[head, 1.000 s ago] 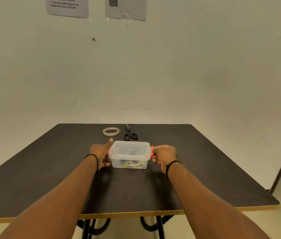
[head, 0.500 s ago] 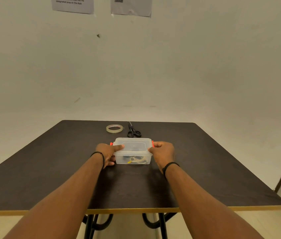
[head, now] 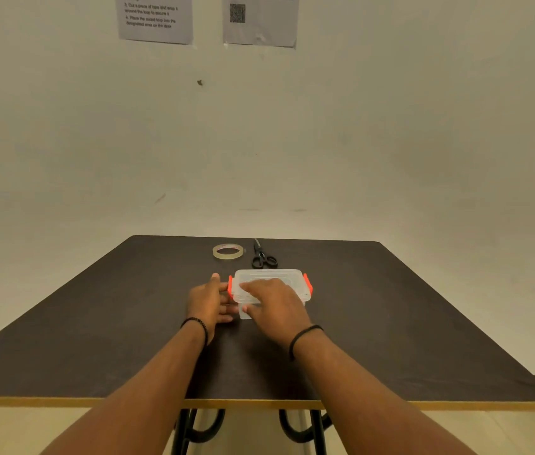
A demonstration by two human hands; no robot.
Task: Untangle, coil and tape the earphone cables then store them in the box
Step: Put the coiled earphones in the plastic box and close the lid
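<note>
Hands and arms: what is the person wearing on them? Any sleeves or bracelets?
No sleeves show; both forearms are bare up to the bottom edge of the picture. The left hand has a black beaded bracelet round its wrist. The right hand has a thin, plain black band round its wrist. I can see no rings, gloves or watch.

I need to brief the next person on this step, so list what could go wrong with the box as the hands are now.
1. The right hand lies across the lid of the box while the left hand sits at the left orange latch; lifting unevenly could tip the light box.
2. The scissors and tape roll lie just behind it; a push forward could knock them.
</note>
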